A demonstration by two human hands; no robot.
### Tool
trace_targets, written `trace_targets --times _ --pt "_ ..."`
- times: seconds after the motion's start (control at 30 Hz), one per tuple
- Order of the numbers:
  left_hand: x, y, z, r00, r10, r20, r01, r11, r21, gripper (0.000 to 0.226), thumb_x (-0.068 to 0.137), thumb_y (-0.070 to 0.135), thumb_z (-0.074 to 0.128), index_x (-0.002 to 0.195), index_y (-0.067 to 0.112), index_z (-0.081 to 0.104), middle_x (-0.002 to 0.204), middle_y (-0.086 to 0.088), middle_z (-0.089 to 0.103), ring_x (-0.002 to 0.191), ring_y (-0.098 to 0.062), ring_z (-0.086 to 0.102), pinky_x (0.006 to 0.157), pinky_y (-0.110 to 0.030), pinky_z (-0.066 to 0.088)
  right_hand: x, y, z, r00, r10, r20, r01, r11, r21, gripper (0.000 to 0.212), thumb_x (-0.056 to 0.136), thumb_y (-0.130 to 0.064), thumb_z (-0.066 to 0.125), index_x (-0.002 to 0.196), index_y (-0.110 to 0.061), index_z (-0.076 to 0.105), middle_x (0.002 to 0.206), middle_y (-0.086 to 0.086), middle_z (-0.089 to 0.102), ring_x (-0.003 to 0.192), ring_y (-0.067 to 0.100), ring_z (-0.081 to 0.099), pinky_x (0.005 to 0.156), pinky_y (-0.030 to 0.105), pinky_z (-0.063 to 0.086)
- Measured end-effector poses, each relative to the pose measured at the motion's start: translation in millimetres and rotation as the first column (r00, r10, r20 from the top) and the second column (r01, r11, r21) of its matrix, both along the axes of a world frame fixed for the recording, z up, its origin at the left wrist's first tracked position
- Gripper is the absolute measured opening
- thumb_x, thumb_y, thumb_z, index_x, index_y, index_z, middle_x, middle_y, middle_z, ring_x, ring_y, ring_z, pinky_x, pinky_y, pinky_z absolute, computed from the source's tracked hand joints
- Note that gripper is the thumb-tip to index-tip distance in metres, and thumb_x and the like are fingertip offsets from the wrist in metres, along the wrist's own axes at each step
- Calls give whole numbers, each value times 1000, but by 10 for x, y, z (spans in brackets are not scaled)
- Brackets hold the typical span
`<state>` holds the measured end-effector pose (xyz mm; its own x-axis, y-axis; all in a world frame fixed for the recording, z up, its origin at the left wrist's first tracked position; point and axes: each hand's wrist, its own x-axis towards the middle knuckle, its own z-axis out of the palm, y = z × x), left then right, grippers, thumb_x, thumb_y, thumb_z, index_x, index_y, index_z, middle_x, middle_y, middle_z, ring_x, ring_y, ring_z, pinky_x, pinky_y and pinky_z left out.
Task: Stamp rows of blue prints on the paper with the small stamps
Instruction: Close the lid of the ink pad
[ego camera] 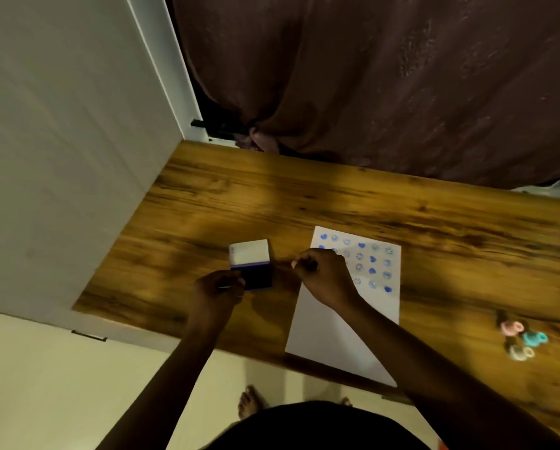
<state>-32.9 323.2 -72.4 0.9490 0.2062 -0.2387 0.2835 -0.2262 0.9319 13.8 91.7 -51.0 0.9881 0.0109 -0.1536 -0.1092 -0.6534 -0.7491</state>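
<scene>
Insp. note, head view. Frame is motion-blurred; fine detail limited.

Left hand [218, 289]: closed on the near-left edge of the ink pad [252, 271], steadying it. Lid stands open, white underside facing up; dark blue pad surface lies just right of the left grip.

Right hand [319, 272]: fingers pinched tight near the thumb, knuckles over the left edge of the paper [343, 319]. Presumably pinching a small stamp, but the stamp itself is hidden in the fist; cannot tell for certain. Pinch sits just right of the pad, between pad and print grid.

Paper: blue prints [373, 259] in approx. rows fill the far part, right of and beyond the right grip; the near part is blank. Spare stamps [517, 339] (pink, teal, pale) lie well apart to the right of both hands, untouched.

Judgement: step in hand is inking or re-inking betw. prints. Task looks roughly half done.

Recs.:
- Keep left hand firm on pad so it won't skid.
- Dab stamp flat on ink, light press, no twist.
- Lift straight, carry to next open slot under the last row, press vertically, lift w/o drag.
- Keep wrist off wet prints; smear risk is real, as the right forearm crosses the sheet.
</scene>
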Motion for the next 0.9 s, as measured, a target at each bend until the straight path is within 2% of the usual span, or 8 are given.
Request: trace_targets --times 0.1,0.2,0.27,0.37,0.47,0.57,0.77,0.9 --pt "169 201 -111 1000 14 -2 -14 997 82 22 92 8 73 99 28 76 94 1 78 81 -18 79 66 -29 65 225 193 -36 999 25 -28 -26 999 -23 19 92 -29 70 103 -14 76 103 3 76 96 17 70 78 19 47" --pt "352 342 -170 995 74 -65 -66 991 114 26 84 11 76 111 12 78 99 -10 79 86 -25 77 74 -42 64 425 366 -72 999 22 -44 -25 998 -62 15 91 -24 70 99 -13 76 104 5 76 97 20 70 79 24 48" --pt "453 385 -182 995 74 -68 -63 988 142 27 82 8 76 109 9 79 90 -5 81 71 -12 76 58 -27 60 532 447 -105 998 27 -57 -31 997 -77 13 89 -22 71 95 -11 76 102 6 76 96 22 70 79 27 53" --pt "565 411 -173 995 -8 -97 22 990 139 24 79 1 73 82 24 79 66 11 79 59 -3 76 46 -14 53 644 559 -168 995 30 -91 -38 996 -84 15 86 -22 76 95 -9 78 105 8 76 99 24 71 86 34 58" --pt "659 392 -194 991 -66 -115 90 972 217 26 82 0 74 76 24 81 62 10 77 54 0 73 50 -33 62 686 631 -218 993 21 -116 -33 994 -105 17 82 -21 80 93 -8 77 102 8 76 95 24 70 87 37 58" --pt "709 370 -193 994 -47 -100 71 963 258 13 78 13 76 86 5 84 74 -10 79 66 -19 77 64 -50 66 698 663 -260 991 2 -133 -19 991 -130 16 81 -18 81 93 -10 75 102 6 75 96 23 69 85 35 58" --pt "763 371 -240 988 -39 -146 84 946 313 12 80 8 76 90 7 84 76 -10 80 70 -21 78 69 -49 66 698 697 -319 990 -29 -135 12 993 -121 14 80 -10 80 92 -9 73 102 7 74 96 24 69 82 31 58" --pt "741 385 -245 987 -59 -151 104 943 317 19 83 7 75 99 8 84 83 -11 82 71 -21 79 65 -43 67 670 706 -342 991 -18 -131 6 996 -93 16 82 -11 78 96 -12 71 104 8 75 96 25 71 84 40 61"
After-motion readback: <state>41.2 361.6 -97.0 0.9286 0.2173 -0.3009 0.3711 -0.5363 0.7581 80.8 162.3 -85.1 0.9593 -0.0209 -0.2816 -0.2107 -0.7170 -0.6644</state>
